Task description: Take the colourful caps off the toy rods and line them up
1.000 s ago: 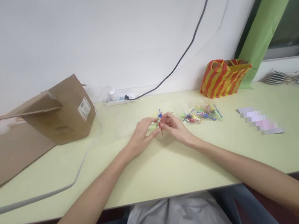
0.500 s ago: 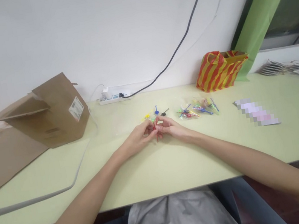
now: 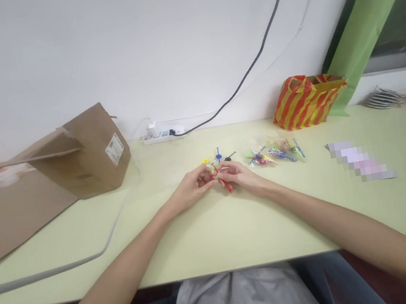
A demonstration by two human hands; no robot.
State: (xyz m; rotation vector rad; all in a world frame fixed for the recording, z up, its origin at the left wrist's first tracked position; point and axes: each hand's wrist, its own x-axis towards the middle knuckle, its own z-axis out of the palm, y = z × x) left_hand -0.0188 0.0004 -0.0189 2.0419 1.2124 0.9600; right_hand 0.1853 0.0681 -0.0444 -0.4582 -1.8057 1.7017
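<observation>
Two hands are brought together near the middle of the table (image 3: 240, 234), their fingers curled and almost meeting. A slender red plastic piece (image 3: 226, 185) is pinched in the narrow grip of the right hand (image 3: 238, 174), with its end angled down toward the person. Red also shows at the fingertips of the left hand (image 3: 194, 188), so the piece appears to be held by both hands, though part of the hold is hidden by the fingers.

Just beyond the hands, a blue plastic pin (image 3: 218, 154), a small black piece (image 3: 230, 156) and a small yellow piece (image 3: 205, 162) are laid on the pale yellow-green tabletop. To the right, clear plastic bags of brightly coloured pieces (image 3: 274, 153) are grouped together. Farther right, a flat packet (image 3: 360, 161) is seen lying on the table, its surface pixelated beyond reading.

At the far left, a labelled cardboard box (image 3: 86, 153) is tipped against a flat sheet of cardboard (image 3: 12, 220). A grey cable (image 3: 52, 273) is run across the tabletop. A white power strip (image 3: 163, 135) is placed along the white wall (image 3: 92, 51), and a black cable (image 3: 251, 67) is led up the wall from it. A red-and-yellow striped bag (image 3: 307, 102) stands against the wall, beside a green strip (image 3: 370, 15) that is fixed along the window frame.
</observation>
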